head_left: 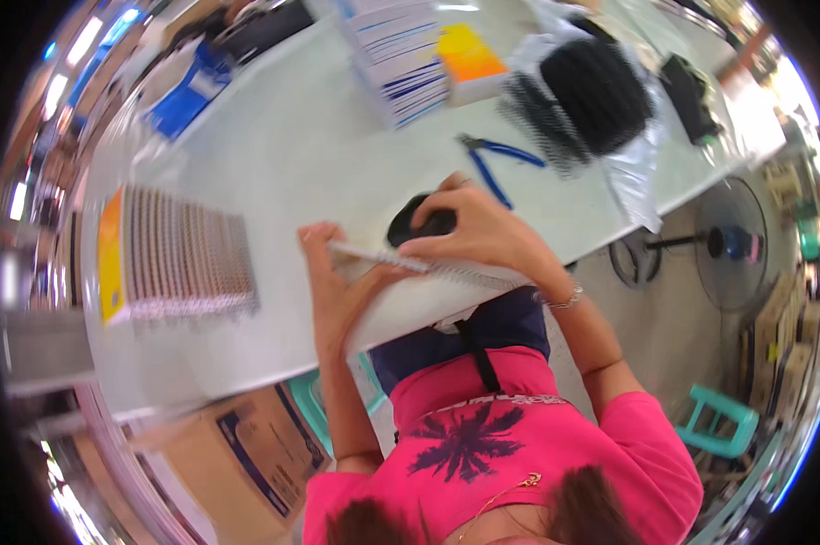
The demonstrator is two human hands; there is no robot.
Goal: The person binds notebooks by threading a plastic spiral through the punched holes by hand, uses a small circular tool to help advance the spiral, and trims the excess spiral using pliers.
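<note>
My left hand [335, 289] grips a thin spiral-bound notebook [374, 255] by its left side, fingers behind and thumb along the edge. The notebook is tilted at the table's near edge, and a wire coil [474, 276] runs along its right part. Above it, my right hand [490, 229] curls its fingers and thumb around a dark rounded object [412, 221], whose kind is unclear. The right thumb lies close to the notebook's edge; whether it touches is blurred. Just beyond the right hand lie blue-handled cutting pliers [496, 162], jaws toward the left.
A row of spiral-bound notebooks [187, 254] stands at left. Stacked booklets [394, 59] and a yellow-orange pad [470, 56] are at the back. Black wire coils [596, 98] lie on plastic at the back right. A fan [730, 243] and green stool [719, 421] stand on the right; a carton [246, 463] is below left.
</note>
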